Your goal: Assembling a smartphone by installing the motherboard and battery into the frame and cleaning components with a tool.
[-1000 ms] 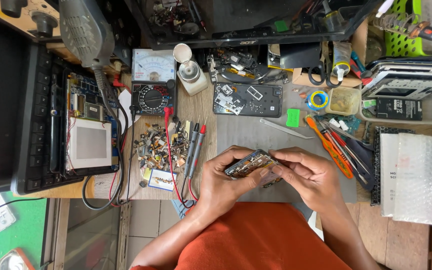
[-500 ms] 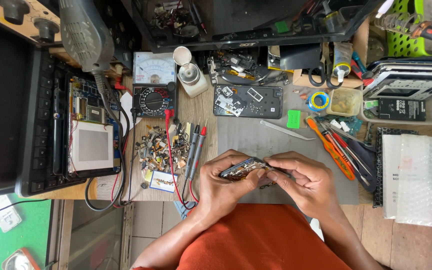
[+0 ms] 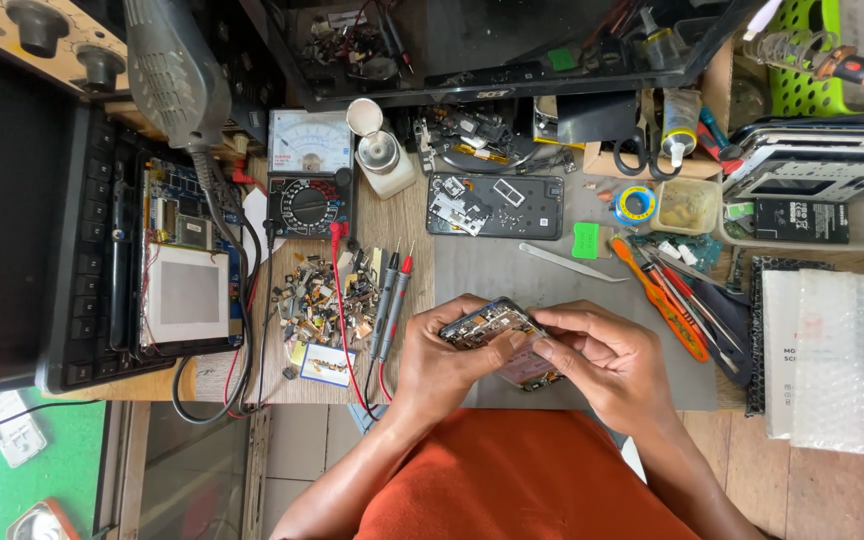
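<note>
I hold an opened phone between both hands, just above the near edge of the grey mat on my worktop. My left hand cradles it from the left, fingers curled under and thumb laid across its exposed inner parts; the fingers of my right hand are pressed together and pinch its right end.

Beyond my hands lies a second opened phone (its back off, boards showing), with white tweezers and a green square between it and me. Left of my left hand run red-tipped probes from an analog multimeter, beside a heap of small scrap parts. To my right, orange-handled screwdrivers lie fanned just beside my right hand, and bubble-wrap packets sit well apart.
</note>
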